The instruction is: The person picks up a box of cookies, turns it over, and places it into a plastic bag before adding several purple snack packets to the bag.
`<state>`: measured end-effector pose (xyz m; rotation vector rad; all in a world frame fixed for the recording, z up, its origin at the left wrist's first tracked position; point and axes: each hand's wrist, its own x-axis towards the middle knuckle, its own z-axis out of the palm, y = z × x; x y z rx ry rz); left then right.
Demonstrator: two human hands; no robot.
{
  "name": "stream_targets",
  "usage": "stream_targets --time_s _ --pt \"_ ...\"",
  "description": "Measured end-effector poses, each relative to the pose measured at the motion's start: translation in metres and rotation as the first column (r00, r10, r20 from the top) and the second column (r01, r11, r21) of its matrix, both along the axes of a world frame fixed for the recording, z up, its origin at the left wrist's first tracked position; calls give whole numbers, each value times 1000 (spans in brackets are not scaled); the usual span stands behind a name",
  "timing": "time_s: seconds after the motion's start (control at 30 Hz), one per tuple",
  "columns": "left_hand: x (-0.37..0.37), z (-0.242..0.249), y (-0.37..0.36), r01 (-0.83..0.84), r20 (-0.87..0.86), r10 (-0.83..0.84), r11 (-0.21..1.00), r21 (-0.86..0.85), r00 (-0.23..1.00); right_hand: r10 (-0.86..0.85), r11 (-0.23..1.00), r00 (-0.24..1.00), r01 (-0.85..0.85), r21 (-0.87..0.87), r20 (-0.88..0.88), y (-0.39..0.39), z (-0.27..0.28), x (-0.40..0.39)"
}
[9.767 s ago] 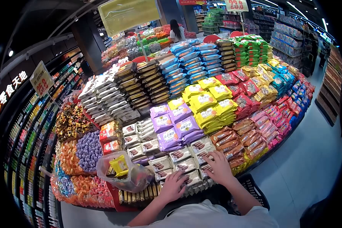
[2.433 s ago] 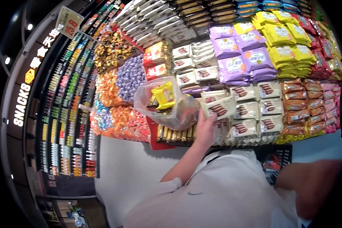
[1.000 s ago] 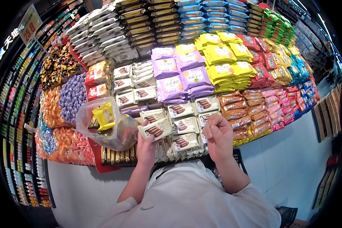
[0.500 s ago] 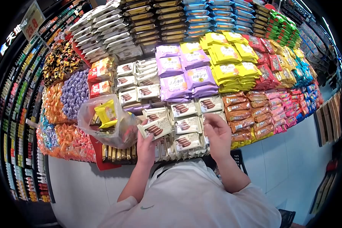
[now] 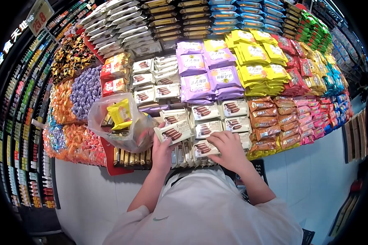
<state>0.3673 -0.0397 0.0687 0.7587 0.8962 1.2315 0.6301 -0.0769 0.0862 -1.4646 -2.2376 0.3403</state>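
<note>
My left hand [image 5: 162, 154] is closed on a white biscuit packet [image 5: 173, 132] marked "Franzzi", with brown biscuit sticks pictured on it. Behind that packet shows another of the same kind [image 5: 174, 117]. A clear plastic bag [image 5: 96, 110] with a yellow packet [image 5: 120, 113] and other items inside sits just left of this hand. My right hand [image 5: 230, 150] reaches over the front row of white packets. Its fingertips and thumb straddle the right end of one biscuit packet [image 5: 202, 148], which lies flat on its stack.
Purple packets [image 5: 192, 83], yellow packets [image 5: 255, 71] and brown-orange packets [image 5: 263, 121] are piled behind and to the right. Wrapped purple sweets [image 5: 86, 87] lie at left. A red panel [image 5: 115, 157] juts out at the front. Shelving [image 5: 24, 134] stands far left.
My right hand has come down and slightly left, from above the white packets onto the front one. My left hand keeps its packet. The whole view has shifted a little.
</note>
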Motion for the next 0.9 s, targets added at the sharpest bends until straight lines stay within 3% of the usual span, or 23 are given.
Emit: stream_targets --time_s 0.13,0.27,0.73,0.9 --pt "1 2 -1 -2 -10 2 1000 2 1000 67 994 996 -61 -91 64 -1 4 -2" --pt "-1 0 2 -8 4 8 1000 8 1000 67 997 996 -65 -27 60 -3 -4 -7" --pt "7 -13 -1 -43 -24 42 997 -61 999 97 995 985 -95 -19 143 -6 -8 -9" --pt "13 -11 4 -5 21 6 999 -38 1000 81 996 992 -79 -29 98 -4 -10 -10"
